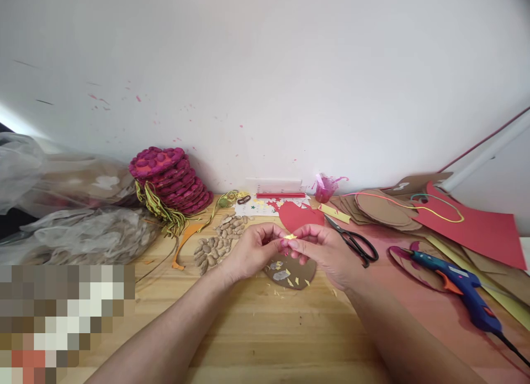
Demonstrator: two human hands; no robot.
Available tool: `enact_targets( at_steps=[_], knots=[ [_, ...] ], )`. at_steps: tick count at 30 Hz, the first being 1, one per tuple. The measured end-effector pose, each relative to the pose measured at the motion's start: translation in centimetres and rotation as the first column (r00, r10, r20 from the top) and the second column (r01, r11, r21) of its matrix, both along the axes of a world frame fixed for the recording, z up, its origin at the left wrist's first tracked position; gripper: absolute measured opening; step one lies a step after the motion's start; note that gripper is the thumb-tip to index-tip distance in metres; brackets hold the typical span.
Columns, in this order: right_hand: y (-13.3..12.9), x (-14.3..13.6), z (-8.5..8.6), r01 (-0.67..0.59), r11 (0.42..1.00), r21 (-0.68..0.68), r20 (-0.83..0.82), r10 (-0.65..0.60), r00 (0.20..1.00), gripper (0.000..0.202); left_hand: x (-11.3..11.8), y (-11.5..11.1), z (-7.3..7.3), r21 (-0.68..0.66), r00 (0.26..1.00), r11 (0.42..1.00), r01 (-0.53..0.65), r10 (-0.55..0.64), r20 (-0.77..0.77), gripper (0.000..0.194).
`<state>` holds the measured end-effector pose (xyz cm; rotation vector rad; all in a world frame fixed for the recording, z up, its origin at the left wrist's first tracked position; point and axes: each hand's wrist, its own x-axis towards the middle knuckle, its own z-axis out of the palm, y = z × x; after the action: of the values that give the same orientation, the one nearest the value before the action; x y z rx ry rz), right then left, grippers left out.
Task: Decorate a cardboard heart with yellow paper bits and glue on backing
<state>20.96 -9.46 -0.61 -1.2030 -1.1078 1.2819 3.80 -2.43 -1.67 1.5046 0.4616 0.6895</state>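
My left hand (259, 248) and my right hand (321, 248) meet at the fingertips near the middle of the view. Pinched between them is a small yellow piece (290, 237). Below the hands a brown cardboard disc (304, 271) lies on the wooden table (248, 334), with small yellow scraps and pale patches on it. Behind the hands lies a red paper shape (298, 215). Black-handled scissors (358, 246) rest just right of my right hand. Peanuts (209, 251) are heaped left of my left hand.
At the back left stands a stack of magenta discs (165, 177) with yellow-green strings, beside plastic bags (83, 229). A pink-stained cup (325, 189) stands near the wall. On the right are cardboard discs (383, 207), red paper (480, 226) and a blue glue gun (466, 287).
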Motion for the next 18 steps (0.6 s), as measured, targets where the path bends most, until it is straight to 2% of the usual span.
enact_targets(
  at_steps=[5, 13, 15, 18],
  knots=[
    [-0.08, 0.21, 0.14, -0.041, 0.999, -0.026, -0.029, 0.040, 0.999, 0.022, -0.02, 0.12, -0.11, -0.006, 1.000, 1.000, 0.014, -0.014, 0.014, 0.021],
    [-0.03, -0.07, 0.64, -0.021, 0.992, -0.127, -0.117, 0.006, 0.993, 0.022, 0.03, -0.11, 0.39, -0.001, 1.000, 1.000, 0.007, -0.007, -0.016, 0.022],
    [0.01, -0.13, 0.44, 0.006, 0.995, -0.097, -0.065, -0.012, 0.998, 0.020, 0.06, -0.24, 0.52, -0.014, 0.999, 1.000, -0.008, 0.007, -0.036, 0.023],
    [-0.14, -0.51, 0.23, 0.108, 0.994, 0.025, 0.135, -0.110, 0.985, 0.018, 0.10, -0.36, 0.52, -0.055, 0.997, 0.998, -0.041, 0.038, -0.064, 0.024]
  ],
)
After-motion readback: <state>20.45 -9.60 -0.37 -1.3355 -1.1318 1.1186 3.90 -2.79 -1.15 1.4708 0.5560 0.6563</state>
